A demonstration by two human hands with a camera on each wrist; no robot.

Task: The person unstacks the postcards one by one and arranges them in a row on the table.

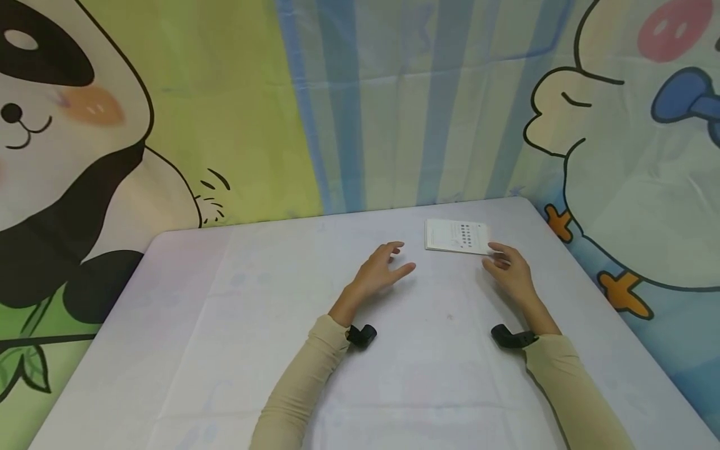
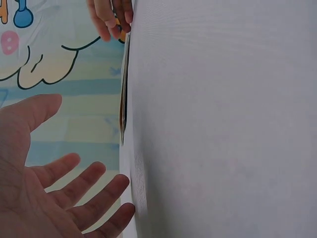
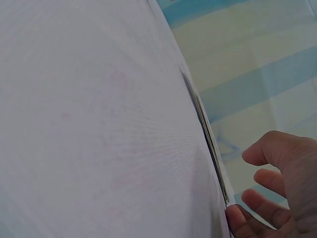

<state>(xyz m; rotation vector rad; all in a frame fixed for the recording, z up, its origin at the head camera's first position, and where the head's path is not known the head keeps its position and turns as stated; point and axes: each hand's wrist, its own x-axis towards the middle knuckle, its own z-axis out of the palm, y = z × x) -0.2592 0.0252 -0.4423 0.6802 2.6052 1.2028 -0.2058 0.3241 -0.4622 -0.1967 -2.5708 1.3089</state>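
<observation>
A thin white printed booklet or stack of cards [image 1: 450, 236], with small dark marks on its right part, lies flat near the table's far edge. Its layered edge [image 3: 210, 141] appears side-on in the right wrist view. My right hand [image 1: 510, 273] is at its near right corner, fingers loosely bent and apart. Whether a fingertip touches that corner, I cannot tell. To the left of the booklet and apart from it, my left hand [image 1: 378, 270] hovers low over the cloth. In the left wrist view its fingers [image 2: 94, 198] are spread with nothing between them.
A white cloth covers the table [image 1: 270, 350]. Behind it hangs a curtain [image 1: 388, 112] with blue stripes, a panda on the left and a cartoon animal on the right. Each wrist wears a black camera, such as the left one [image 1: 362, 336].
</observation>
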